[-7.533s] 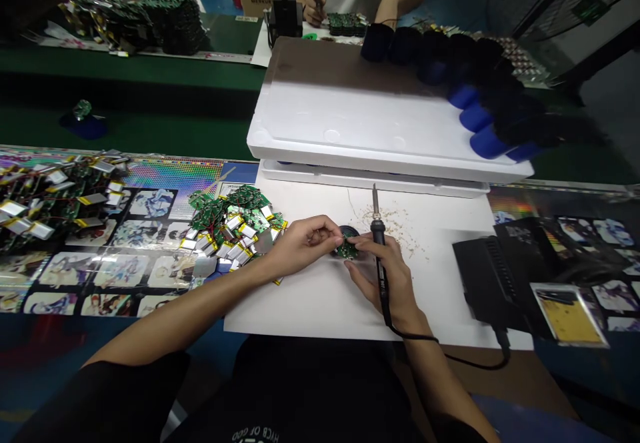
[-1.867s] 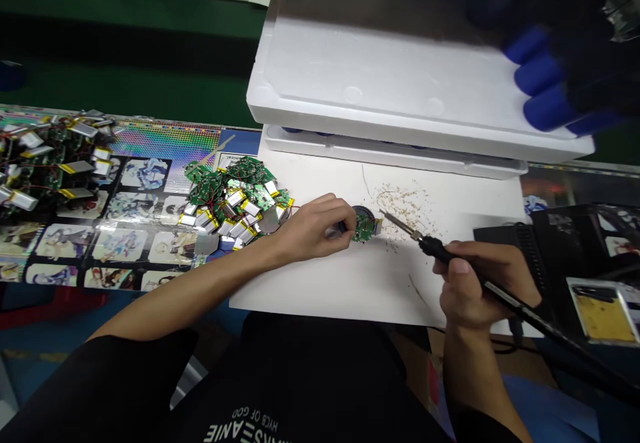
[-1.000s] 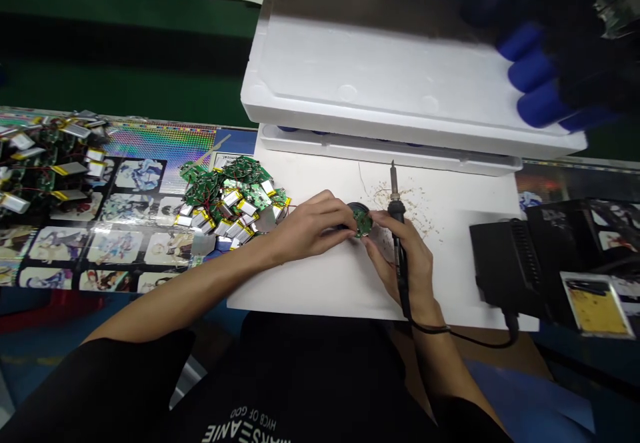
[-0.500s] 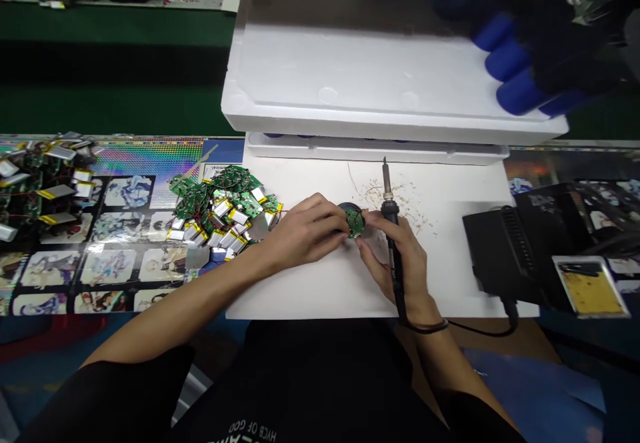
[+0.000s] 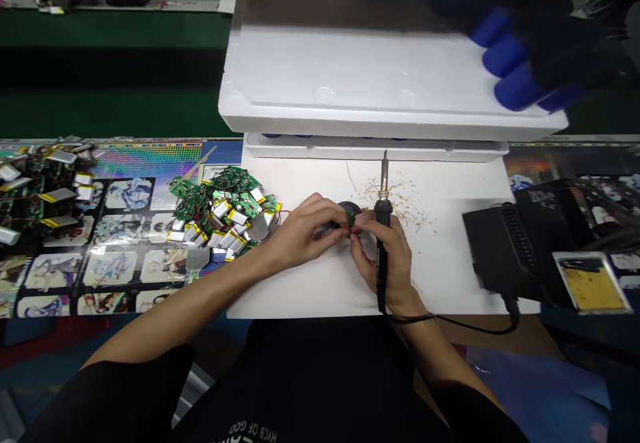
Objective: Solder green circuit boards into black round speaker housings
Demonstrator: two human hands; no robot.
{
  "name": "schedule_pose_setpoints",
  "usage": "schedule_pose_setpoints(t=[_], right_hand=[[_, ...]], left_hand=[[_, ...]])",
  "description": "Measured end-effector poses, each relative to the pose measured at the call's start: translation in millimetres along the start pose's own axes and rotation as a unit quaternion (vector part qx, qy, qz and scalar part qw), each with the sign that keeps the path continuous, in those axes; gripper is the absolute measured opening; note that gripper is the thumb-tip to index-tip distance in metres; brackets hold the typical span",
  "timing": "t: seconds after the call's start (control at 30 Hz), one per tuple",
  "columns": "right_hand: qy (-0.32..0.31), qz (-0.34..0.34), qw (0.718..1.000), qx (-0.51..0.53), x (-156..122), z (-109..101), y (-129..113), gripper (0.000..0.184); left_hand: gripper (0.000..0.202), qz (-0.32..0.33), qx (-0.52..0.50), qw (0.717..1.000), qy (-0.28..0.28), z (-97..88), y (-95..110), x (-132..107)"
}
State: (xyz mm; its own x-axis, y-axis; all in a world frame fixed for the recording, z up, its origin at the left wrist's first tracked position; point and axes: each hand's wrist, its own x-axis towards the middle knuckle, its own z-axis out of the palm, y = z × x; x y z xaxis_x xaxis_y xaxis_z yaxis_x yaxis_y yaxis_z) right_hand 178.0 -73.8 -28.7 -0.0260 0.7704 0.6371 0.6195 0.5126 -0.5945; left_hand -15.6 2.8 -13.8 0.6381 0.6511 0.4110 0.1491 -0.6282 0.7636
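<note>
My left hand [image 5: 305, 235] pinches a small green circuit board [image 5: 351, 217] sitting on a round black speaker-like disc [image 5: 345, 207], and the fingers hide most of both. My right hand [image 5: 387, 259] grips a soldering iron [image 5: 383, 213] upright, tip pointing away from me, and its fingertips touch the board too. Both hands rest over a white sheet [image 5: 295, 289]. To the left of my left hand lies a heap of green boards wired to silver pouch batteries [image 5: 225, 213].
A white foam box [image 5: 350, 76] stands beyond the sheet, with blue-capped black items [image 5: 515, 56] on it. Solder crumbs [image 5: 395, 199] are scattered on the sheet. A black soldering station [image 5: 500, 249] and a yellow sponge tray [image 5: 591, 286] sit right. More wired batteries [image 5: 45, 189] lie left.
My right hand has come in from the right to the board, and the iron has swung from pointing left to upright. The view has tilted slightly.
</note>
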Motion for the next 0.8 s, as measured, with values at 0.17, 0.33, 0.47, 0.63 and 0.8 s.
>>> schedule_pose_setpoints(t=[0.17, 0.33, 0.47, 0.63, 0.8], right_hand=[[0.003, 0.006, 1.000, 0.000, -2, -6, -1, 0.049], [0.038, 0.074, 0.992, 0.093, -10, -18, -3, 0.036], [0.134, 0.131, 0.968, 0.169, -8, -28, -11, 0.049], [0.154, 0.166, 0.970, 0.092, -15, -53, -20, 0.027], [0.148, 0.170, 0.974, 0.001, -41, -67, -18, 0.014]], left_hand=[[0.004, 0.018, 0.020, 1.000, -0.016, -0.3, -1, -1], [0.010, 0.024, 0.066, 0.997, -0.038, -2.2, -1, -1], [0.012, 0.031, 0.076, 0.996, -0.042, -3.8, 0, -1], [0.011, 0.046, 0.074, 0.995, -0.057, -7.1, -3, 0], [0.012, 0.052, 0.065, 0.994, -0.074, -10.4, -5, 0]])
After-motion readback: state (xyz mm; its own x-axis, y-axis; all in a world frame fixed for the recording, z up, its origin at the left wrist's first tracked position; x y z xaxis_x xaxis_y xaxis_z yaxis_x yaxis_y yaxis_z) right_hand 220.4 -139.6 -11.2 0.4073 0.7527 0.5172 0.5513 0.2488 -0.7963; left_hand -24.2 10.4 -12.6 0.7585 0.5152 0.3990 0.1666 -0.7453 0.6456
